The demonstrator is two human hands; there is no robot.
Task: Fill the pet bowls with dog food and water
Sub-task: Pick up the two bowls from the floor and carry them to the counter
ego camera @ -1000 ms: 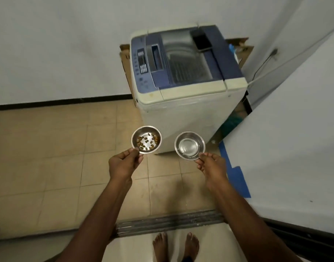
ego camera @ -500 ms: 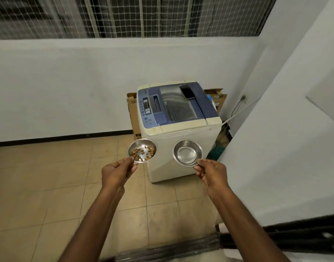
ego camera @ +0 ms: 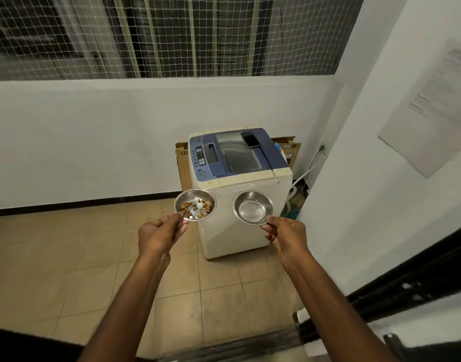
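I hold two small steel pet bowls out in front of me, above the tiled floor. My left hand (ego camera: pixel 160 232) pinches the near rim of the food bowl (ego camera: pixel 194 204), which carries several brown kibble pieces scattered on its bottom. My right hand (ego camera: pixel 286 232) pinches the near rim of the water bowl (ego camera: pixel 252 207); it looks shiny inside with clear water low in it. Both bowls are level, side by side and apart.
A white and blue top-loading washing machine (ego camera: pixel 239 163) stands straight ahead with a phone (ego camera: pixel 251 139) on its lid and a cardboard box (ego camera: pixel 183 168) behind it. White walls close in ahead and on the right. A door track (ego camera: pixel 224 346) crosses the floor near my feet.
My head has tilted up, so the netted window now shows and my feet have left the view. Both bowls stay gripped, held slightly further out towards the washing machine.
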